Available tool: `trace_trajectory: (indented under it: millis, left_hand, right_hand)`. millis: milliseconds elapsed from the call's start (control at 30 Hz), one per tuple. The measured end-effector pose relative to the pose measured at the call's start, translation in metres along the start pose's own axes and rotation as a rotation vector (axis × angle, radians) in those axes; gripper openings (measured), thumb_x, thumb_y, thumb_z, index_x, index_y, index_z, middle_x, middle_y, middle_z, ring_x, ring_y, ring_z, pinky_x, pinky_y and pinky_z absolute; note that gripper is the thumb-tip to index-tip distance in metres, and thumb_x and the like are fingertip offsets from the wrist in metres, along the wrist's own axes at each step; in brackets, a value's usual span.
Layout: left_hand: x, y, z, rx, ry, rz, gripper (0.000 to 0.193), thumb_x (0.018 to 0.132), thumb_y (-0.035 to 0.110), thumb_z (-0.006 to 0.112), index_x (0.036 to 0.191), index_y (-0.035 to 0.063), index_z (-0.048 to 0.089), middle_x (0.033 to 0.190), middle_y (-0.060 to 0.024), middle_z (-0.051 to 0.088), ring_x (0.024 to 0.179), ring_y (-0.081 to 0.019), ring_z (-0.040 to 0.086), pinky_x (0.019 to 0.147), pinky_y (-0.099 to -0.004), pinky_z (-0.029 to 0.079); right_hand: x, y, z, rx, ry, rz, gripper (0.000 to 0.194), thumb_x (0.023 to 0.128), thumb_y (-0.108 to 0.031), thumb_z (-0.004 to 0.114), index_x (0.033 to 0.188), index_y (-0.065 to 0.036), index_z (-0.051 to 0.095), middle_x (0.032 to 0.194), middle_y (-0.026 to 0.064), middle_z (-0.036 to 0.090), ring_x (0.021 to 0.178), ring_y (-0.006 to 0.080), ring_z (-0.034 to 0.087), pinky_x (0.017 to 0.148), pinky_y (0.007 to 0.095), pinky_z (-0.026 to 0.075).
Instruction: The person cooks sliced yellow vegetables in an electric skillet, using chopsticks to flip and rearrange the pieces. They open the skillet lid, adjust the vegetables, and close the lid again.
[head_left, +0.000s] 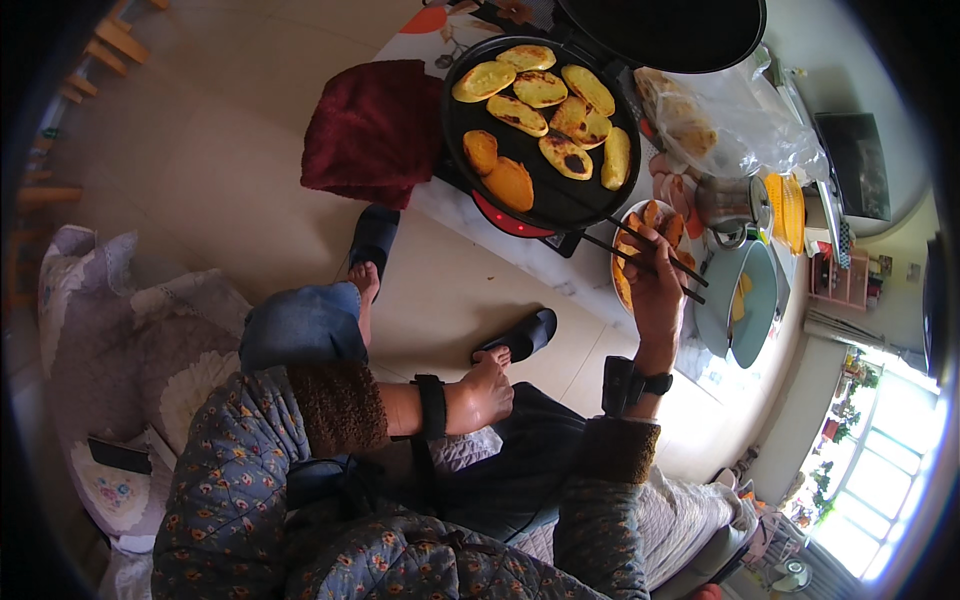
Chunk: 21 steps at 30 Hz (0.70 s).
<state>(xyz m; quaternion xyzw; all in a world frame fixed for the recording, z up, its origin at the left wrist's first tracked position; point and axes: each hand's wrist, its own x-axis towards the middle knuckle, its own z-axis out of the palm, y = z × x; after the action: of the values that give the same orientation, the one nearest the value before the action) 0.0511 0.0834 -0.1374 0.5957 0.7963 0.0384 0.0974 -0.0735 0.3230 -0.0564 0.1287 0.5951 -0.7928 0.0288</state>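
My right hand (654, 281) grips a pair of dark chopsticks (694, 279), above a plate of orange slices (651, 216). Their tips point towards the round black electric griddle (559, 195), whose lid (667, 30) stands raised. Several yellow slices, probably potato, lie browned on the cooking surface, such as the charred slice (565, 156). Two orange slices, perhaps sweet potato, lie at its near left, the larger orange slice (508, 184) among them. My left hand (484, 394) is curled loosely in front of my body, with nothing visible in it.
A dark red cloth (367, 127) hangs over the table edge beside the griddle. To the right are a plastic bag of food (720, 127), a metal pot (731, 202), a yellow basket (785, 214) and a pale blue bowl (716, 300) with yellow slices. A covered sofa (112, 315) stands left.
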Motion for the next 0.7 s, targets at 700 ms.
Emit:
trace_trajectory:
  millis: [700]
  left_hand:
    - [0.006,-0.001,-0.005,-0.074,-0.168,0.022,0.023,0.079,0.017,0.055,0.083,0.0024,0.071,0.077,-0.0055,0.067,0.065,-0.0201,0.059,0.053,-0.0416,0.038]
  right_hand:
    - [0.003,0.011,0.005,0.161,0.053,-0.141,0.034,0.099,-0.022,0.046,0.117,0.005,0.054,0.106,0.0188,0.066,0.082,0.0182,0.066,0.075,0.0271,0.054]
